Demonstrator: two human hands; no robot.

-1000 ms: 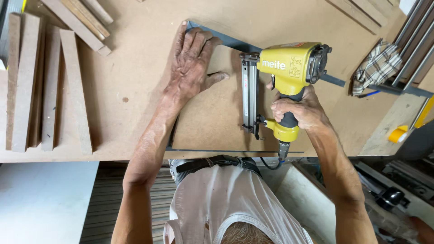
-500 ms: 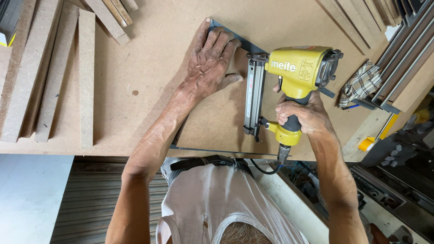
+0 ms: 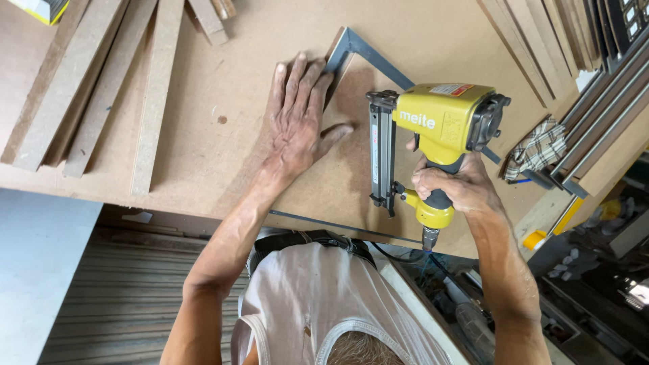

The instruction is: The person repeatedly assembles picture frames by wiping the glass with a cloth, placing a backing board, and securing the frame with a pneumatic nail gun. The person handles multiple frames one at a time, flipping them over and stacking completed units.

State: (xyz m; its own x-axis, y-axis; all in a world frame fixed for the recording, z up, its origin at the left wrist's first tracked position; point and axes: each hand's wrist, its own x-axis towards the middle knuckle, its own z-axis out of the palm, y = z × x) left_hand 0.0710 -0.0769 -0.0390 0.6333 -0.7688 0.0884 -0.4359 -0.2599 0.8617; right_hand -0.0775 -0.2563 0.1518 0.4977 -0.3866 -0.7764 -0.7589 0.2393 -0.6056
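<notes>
Left hand [image 3: 297, 128] and nail gun [image 3: 433, 142] nearer the frame corner [image 3: 348, 44]

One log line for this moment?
left hand: flat on board | right hand: gripping yellow nail gun | gun: on frame

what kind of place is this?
Most likely a small woodworking or frame-making shop. The right hand grips a yellow pneumatic nailer, the left hand presses flat on a fibreboard panel edged by a grey frame, and cut board strips lie on the workbench.
</notes>
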